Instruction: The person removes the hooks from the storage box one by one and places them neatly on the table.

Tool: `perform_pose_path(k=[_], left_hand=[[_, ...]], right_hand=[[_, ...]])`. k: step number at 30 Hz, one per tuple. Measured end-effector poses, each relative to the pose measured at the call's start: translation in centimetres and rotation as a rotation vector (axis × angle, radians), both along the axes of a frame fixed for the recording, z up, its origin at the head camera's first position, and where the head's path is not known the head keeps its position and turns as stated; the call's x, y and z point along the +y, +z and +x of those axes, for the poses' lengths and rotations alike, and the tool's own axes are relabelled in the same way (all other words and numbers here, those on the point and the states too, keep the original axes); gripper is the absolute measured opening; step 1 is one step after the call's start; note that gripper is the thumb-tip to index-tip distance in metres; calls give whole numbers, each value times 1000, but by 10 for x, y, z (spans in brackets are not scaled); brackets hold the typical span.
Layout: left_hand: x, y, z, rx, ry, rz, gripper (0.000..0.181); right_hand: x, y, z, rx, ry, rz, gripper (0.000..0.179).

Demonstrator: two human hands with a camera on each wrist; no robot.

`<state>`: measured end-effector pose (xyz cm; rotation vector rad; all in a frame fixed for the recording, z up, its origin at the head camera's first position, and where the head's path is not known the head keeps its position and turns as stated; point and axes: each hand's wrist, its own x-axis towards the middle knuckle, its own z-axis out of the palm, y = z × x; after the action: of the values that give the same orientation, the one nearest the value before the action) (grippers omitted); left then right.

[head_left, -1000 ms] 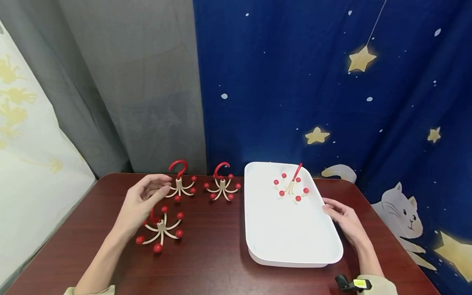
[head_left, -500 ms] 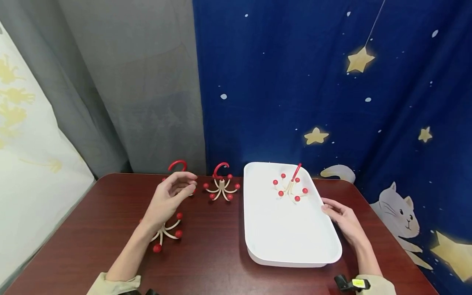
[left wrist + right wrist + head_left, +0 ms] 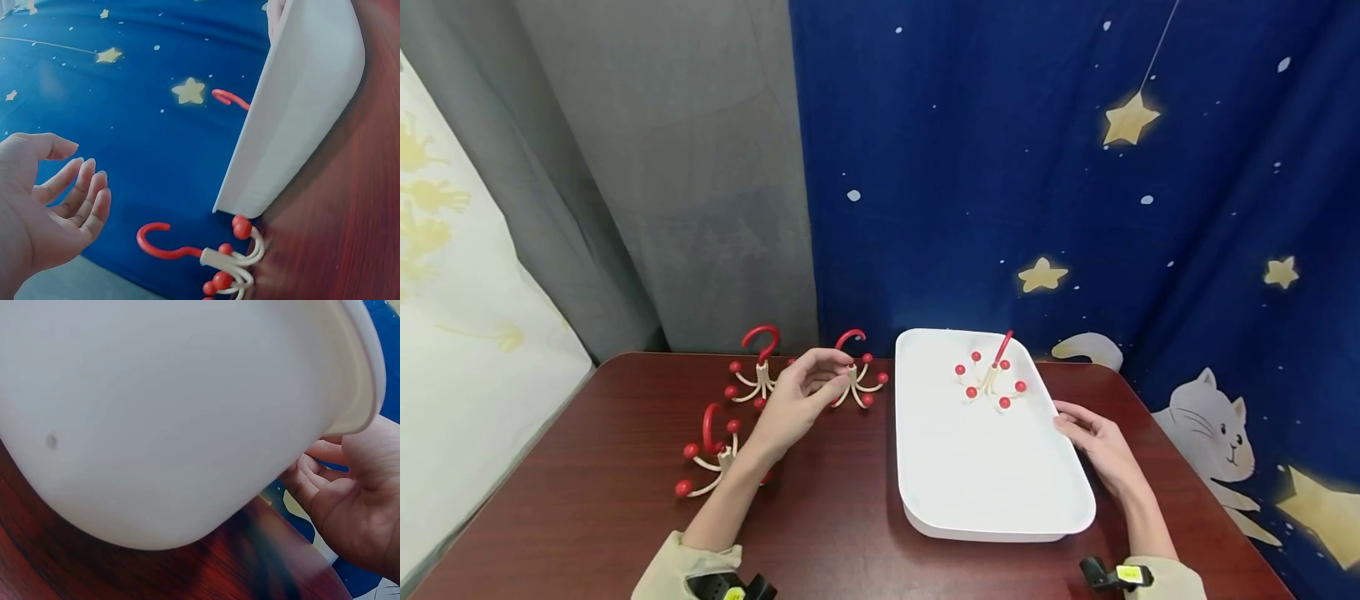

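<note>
Beyond left hand (image 3: 796, 398), loosely bent with thumb parted from fingertips, and apart from it: red-hooked rack (image 3: 219, 258), upright on table (image 3: 835, 517). At right rim of white tray (image 3: 985, 475): right hand (image 3: 1099, 446); pinching or only touching, cannot tell. Inside, far end: tray rack (image 3: 992, 380). Farther left: back rack (image 3: 762, 372), front rack (image 3: 725, 458). Count: four racks, one tray.

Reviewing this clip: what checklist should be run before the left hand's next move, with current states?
1. Left hand free: ok, it holds nothing.
2. Left hand touching the hanger beside the tray: not ok, the left wrist view shows a gap.
3. That hanger upright: ok, its red hook points up.
4. Right hand on the white tray: ok, at its right rim.
5. Room in the tray: ok, one hanger lies at the far end.
</note>
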<state>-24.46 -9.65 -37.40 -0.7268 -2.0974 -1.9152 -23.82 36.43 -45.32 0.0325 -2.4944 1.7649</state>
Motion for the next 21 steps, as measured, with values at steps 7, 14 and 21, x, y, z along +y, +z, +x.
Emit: perform_pose_path(k=[7, 14, 21], left_hand=[[22, -2, -6, -31, -25, 38, 26], [41, -4, -17, -45, -28, 35, 25], [62, -5, -29, -72, -28, 35, 26]], right_hand=[[1, 0, 0, 3, 8, -3, 57], [1, 1, 0, 9, 11, -5, 55], [1, 1, 1, 8, 7, -13, 56]])
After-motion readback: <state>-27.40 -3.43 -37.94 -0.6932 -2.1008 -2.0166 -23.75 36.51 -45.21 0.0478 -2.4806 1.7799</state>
